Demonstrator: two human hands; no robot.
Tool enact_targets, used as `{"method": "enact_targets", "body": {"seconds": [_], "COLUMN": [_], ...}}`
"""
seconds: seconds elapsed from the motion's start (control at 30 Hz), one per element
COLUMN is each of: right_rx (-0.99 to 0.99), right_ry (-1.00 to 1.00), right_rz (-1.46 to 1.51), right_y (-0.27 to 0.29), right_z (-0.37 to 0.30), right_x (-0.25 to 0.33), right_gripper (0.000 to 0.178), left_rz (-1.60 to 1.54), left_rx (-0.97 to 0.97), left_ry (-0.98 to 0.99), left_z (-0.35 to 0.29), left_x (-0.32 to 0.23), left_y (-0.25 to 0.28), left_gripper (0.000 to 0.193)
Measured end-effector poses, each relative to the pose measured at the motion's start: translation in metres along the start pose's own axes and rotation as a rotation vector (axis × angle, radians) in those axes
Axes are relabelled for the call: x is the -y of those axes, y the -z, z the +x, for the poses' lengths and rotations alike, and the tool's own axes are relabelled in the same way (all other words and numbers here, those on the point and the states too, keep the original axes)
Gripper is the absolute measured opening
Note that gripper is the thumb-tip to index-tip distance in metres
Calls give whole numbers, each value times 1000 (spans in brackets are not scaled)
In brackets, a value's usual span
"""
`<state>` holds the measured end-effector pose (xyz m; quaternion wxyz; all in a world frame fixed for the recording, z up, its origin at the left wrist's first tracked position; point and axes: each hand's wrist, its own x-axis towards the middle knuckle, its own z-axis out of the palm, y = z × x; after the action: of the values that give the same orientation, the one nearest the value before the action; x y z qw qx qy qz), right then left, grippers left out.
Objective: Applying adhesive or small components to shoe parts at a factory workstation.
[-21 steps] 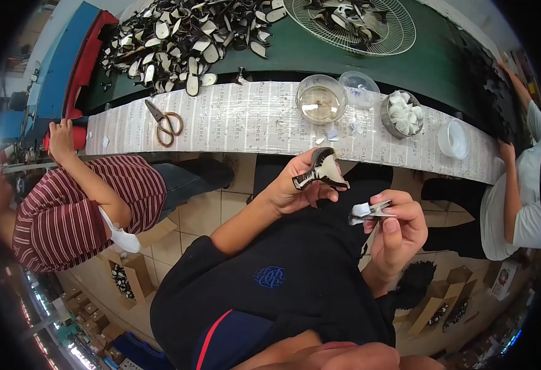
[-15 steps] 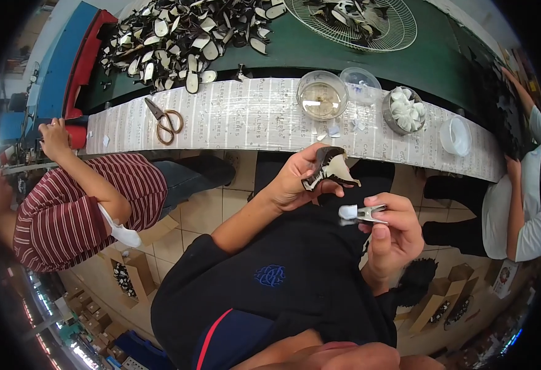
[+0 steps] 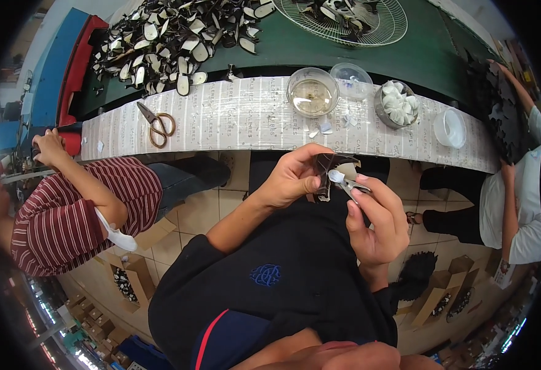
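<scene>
Leather piece (image 3: 331,168) sits pinched in my left hand (image 3: 292,179) above my lap — right hand (image 3: 375,219) fingers clamp a small white-tipped tool (image 3: 346,182) against it; next, I judge, steady pressure along the edge.

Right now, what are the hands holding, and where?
Left hand pinches a dark cut piece at its left edge. Right hand grips a small white-tipped tool by its lower end.

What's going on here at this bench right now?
A seated person's left hand holds a dark cut piece up in front of them, while the right hand brings a small metal tool with a white tip against it. Scissors and small bowls sit on the paper-covered bench edge.
</scene>
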<state>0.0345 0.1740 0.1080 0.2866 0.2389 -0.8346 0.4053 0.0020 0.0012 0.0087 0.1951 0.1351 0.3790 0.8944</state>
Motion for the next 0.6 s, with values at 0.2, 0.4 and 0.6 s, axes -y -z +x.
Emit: {"method": "enact_targets", "body": {"seconds": [0.2,0.4,0.6], "right_rx": [29,38,7], "right_ry": [40,44,-11], "right_rz": [-14,-25,73], "right_y": [2,4,8], "right_z": [0,0,-2], "right_x": [-4,-3,4], "right_gripper": [26,25,23], "left_rz": [32,29,10], "left_rx": [-2,8,-35], "left_ry": [20,13,15], "left_z": [1,1,1], "left_x": [0,0,3], "left_y": [-5,-6,-5], "left_gripper": [55,56,53]}}
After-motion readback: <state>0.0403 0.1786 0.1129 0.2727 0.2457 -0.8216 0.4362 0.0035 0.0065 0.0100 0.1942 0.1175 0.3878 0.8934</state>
